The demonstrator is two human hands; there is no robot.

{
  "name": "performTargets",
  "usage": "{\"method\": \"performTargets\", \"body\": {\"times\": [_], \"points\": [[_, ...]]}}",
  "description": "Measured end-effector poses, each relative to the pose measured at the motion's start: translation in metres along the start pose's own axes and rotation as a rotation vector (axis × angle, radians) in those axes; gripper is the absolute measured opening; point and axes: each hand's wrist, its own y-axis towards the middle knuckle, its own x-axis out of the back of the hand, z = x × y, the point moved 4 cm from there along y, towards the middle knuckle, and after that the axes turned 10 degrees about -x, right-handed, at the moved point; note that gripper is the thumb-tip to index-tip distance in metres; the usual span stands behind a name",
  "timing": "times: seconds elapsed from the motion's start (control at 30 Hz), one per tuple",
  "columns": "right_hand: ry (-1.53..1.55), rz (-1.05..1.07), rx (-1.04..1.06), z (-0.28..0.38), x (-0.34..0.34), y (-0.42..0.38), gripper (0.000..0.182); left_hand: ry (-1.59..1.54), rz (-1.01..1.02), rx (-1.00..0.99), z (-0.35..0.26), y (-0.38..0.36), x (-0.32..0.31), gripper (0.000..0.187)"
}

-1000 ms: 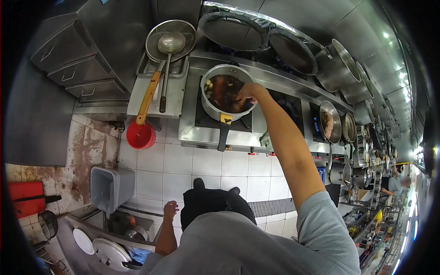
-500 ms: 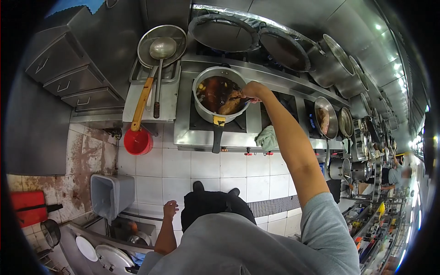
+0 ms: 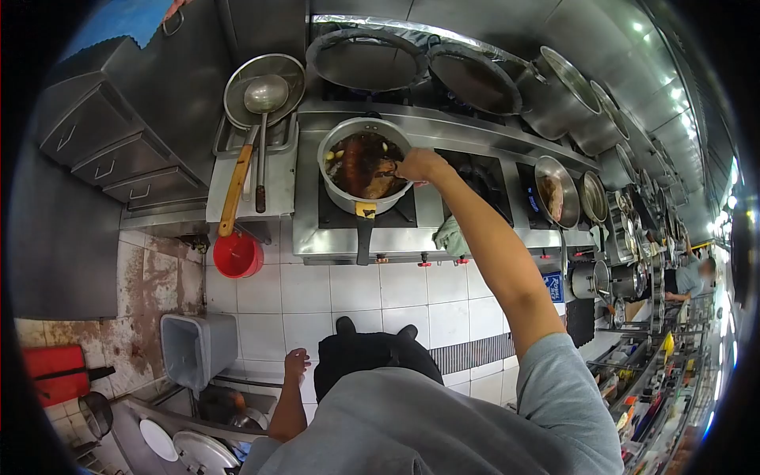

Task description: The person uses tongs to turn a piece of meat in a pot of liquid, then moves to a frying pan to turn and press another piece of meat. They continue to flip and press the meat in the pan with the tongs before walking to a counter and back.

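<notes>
Over the right rim of a deep pot (image 3: 325, 187), my right hand (image 3: 422, 165) is closed on something thin and dark that reaches into the liquid. My fingers and the glare hide what kind of tool it is. Dark brown broth (image 3: 342, 150) fills the pot, with large browned pieces of meat (image 3: 381, 184) and pale yellowish bits in it. The pot stands on the stove with its black handle (image 3: 365, 237) pointing towards me. My left hand (image 3: 296, 362) hangs low at my side, away from everything, its fingers loosely apart and holding nothing.
A strainer (image 3: 235, 89) with a ladle (image 3: 266, 94) lies left of the pot. Two wide dark pans (image 3: 368, 63) sit behind it. A green cloth (image 3: 450, 237) hangs at the stove's front edge. Right stands a frying pan (image 3: 556, 190) with meat. A red bucket (image 3: 237, 255) is below left.
The view has shifted slightly, so the stove and pot sit farther left. My right hand stays at the pot, and the meat in the broth lies a little differently. My left hand is nearly unchanged.
</notes>
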Motion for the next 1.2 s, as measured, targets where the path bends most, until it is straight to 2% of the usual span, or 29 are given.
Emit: {"method": "performTargets", "body": {"times": [0.1, 0.17, 0.23, 0.37, 0.43, 0.53, 0.57, 0.63, 0.77, 0.83, 0.97, 1.03, 1.1, 1.17, 1.2], "points": [[0.007, -0.022, -0.022, -0.011, 0.007, -0.012, 0.041, -0.003, 0.016, -0.008, 0.001, 0.001, 0.002, 0.031], [-0.083, -0.389, 0.146, -0.024, 0.014, -0.02, 0.045, 0.022, 0.024, -0.003, -0.001, 0.002, 0.001, 0.032], [0.02, -0.447, 0.101, -0.034, 0.02, -0.049, 0.045, 0.068, 0.06, -0.005, -0.004, 0.005, 0.0, 0.032], [-0.069, -0.451, 0.204, -0.065, -0.019, -0.061, 0.043, 0.122, 0.123, 0.011, -0.01, 0.013, -0.003, 0.033], [0.032, -0.695, 0.249, -0.081, -0.046, -0.069, 0.044, 0.147, 0.154, 0.015, -0.028, 0.023, -0.01, 0.033], [0.037, -0.599, 0.229, -0.098, -0.079, -0.072, 0.042, 0.225, 0.157, -0.033, -0.052, 0.025, -0.02, 0.029], [0.047, -0.6, 0.214, -0.1, -0.086, -0.078, 0.042, 0.242, 0.162, -0.035, -0.062, 0.025, -0.023, 0.029], [0.266, -0.725, 0.281, -0.101, -0.076, -0.095, 0.041, 0.251, 0.179, -0.114, -0.081, 0.03, -0.039, 0.029], [0.358, -0.73, 0.267, -0.111, -0.086, -0.085, 0.044, 0.266, 0.212, -0.187, -0.115, 0.012, -0.084, 0.029], [0.309, -0.651, 0.24, -0.115, -0.089, -0.074, 0.045, 0.261, 0.259, -0.209, -0.131, -0.001, -0.114, 0.031], [0.526, -0.814, 0.353, -0.123, -0.081, -0.082, 0.048, 0.244, 0.293, -0.28, -0.164, -0.039, -0.176, 0.033], [0.298, -0.647, 0.252, -0.125, -0.104, -0.056, 0.043, 0.303, 0.349, -0.336, -0.175, -0.056, -0.206, 0.034], [0.336, -0.601, 0.244, -0.133, -0.101, -0.058, 0.044, 0.289, 0.359, -0.355, -0.184, -0.071, -0.226, 0.034], [0.506, -0.728, 0.369, -0.14, -0.087, -0.079, 0.048, 0.251, 0.348, -0.364, -0.188, -0.08, -0.247, 0.034], [0.514, -0.702, 0.392, -0.142, -0.087, -0.085, 0.048, 0.258, 0.373, -0.401, -0.19, -0.088, -0.255, 0.035]]}}
